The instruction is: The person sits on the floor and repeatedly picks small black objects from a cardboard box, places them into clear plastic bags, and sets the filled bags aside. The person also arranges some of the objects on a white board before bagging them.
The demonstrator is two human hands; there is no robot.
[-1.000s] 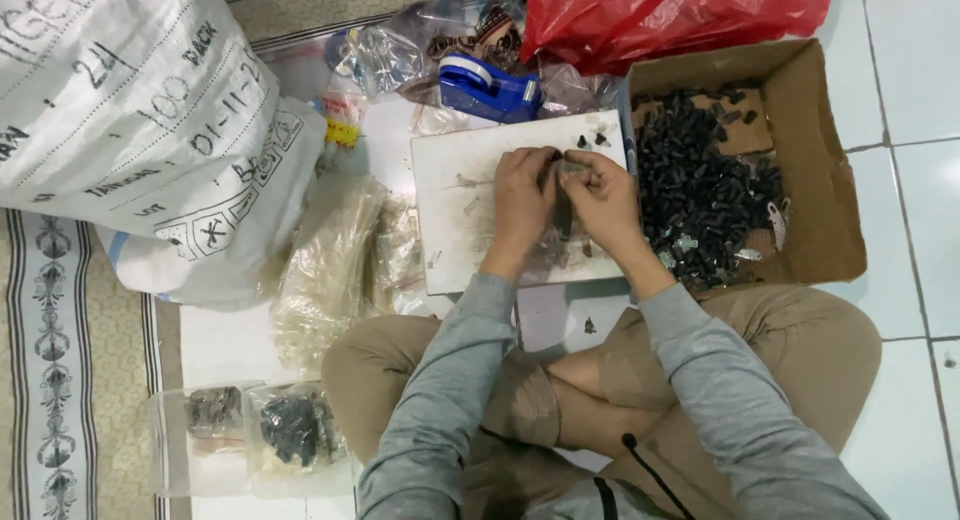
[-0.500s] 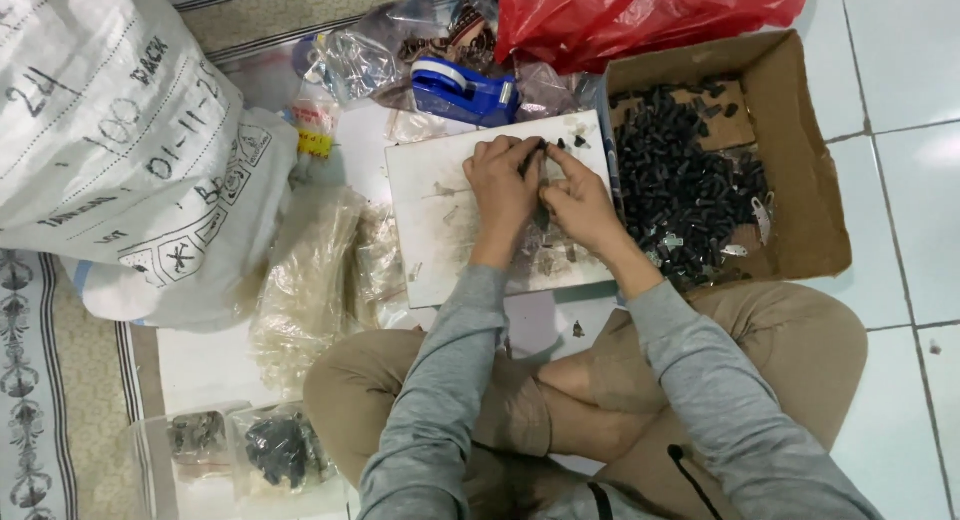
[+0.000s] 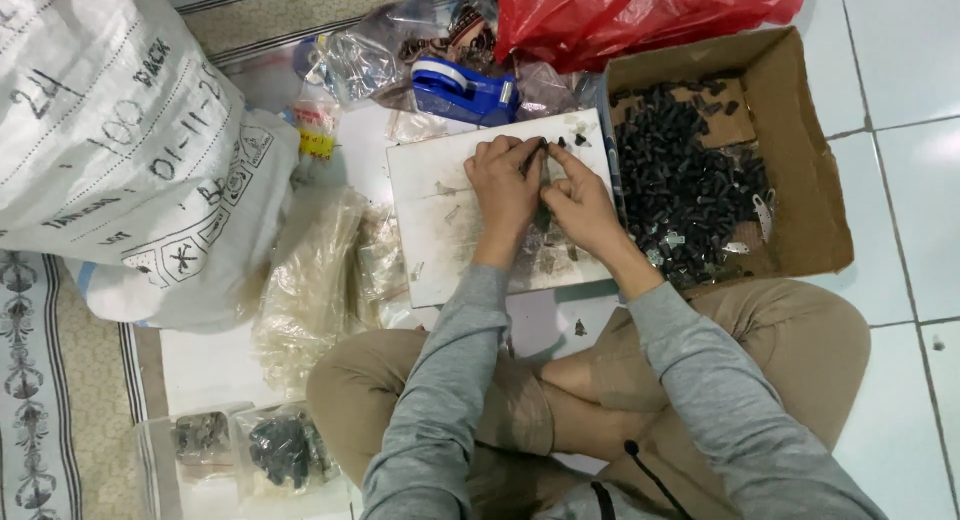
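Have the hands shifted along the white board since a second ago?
Yes, slightly. Both the left hand and right hand now sit nearer the white board's far edge, toward the blue tape dispenser.

White glossy floor tiles (image 3: pixel 900 190); patterned rug (image 3: pixel 40 380) at left.

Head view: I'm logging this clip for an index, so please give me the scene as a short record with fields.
Posture: person seated cross-legged on the floor
Left hand: on the white board, fingertips meeting the right hand's
Right hand: pinching a small black part with the left
Cardboard box: right of the board, full of small black parts
Tape dispenser: blue, beyond the board
Red bag: top
White sack: left
Clear bags: left of the board
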